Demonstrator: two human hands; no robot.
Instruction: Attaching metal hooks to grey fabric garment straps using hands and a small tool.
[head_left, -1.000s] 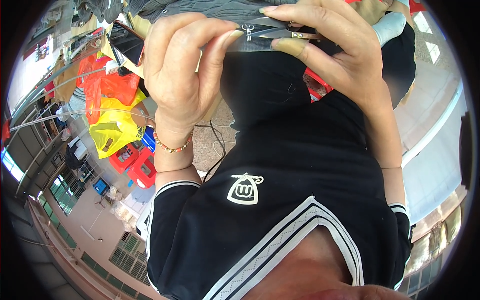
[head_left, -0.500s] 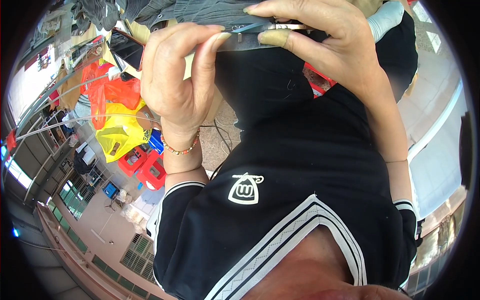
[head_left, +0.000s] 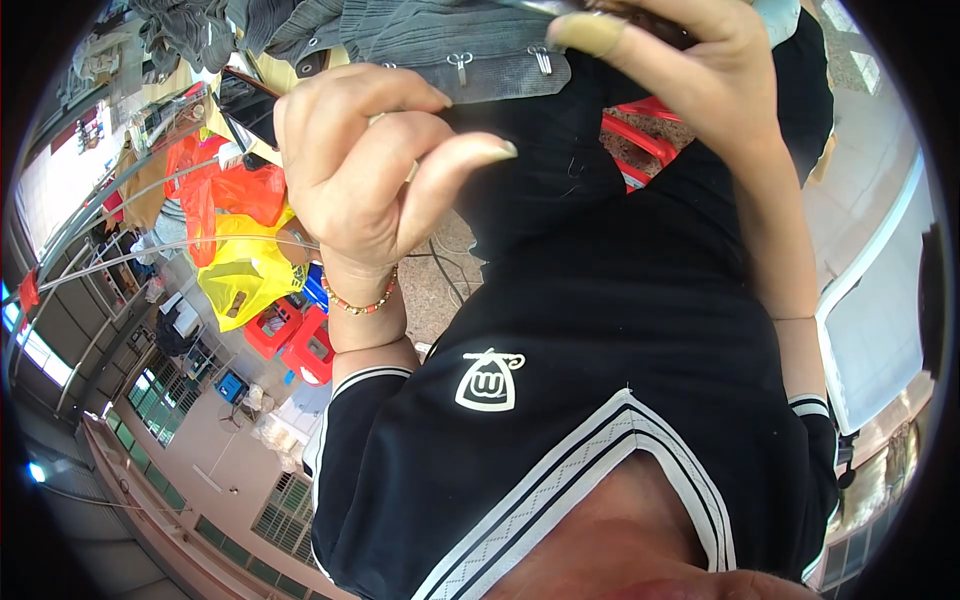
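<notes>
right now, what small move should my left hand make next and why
Perhaps pinch the near edge of the grey strip with your left hand: its thumb and index finger stand apart close by, and the strip's two metal hooks lie uncovered.

The ribbed fabric (head_left: 405, 38) is grey (hooks (head_left: 461, 68) silvery).

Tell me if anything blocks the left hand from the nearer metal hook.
Nothing visible stands between the left hand and the nearer metal hook: the index fingertip is just below and left of the hook, with only gray fabric showing between. The right hand is off to the right.
</notes>
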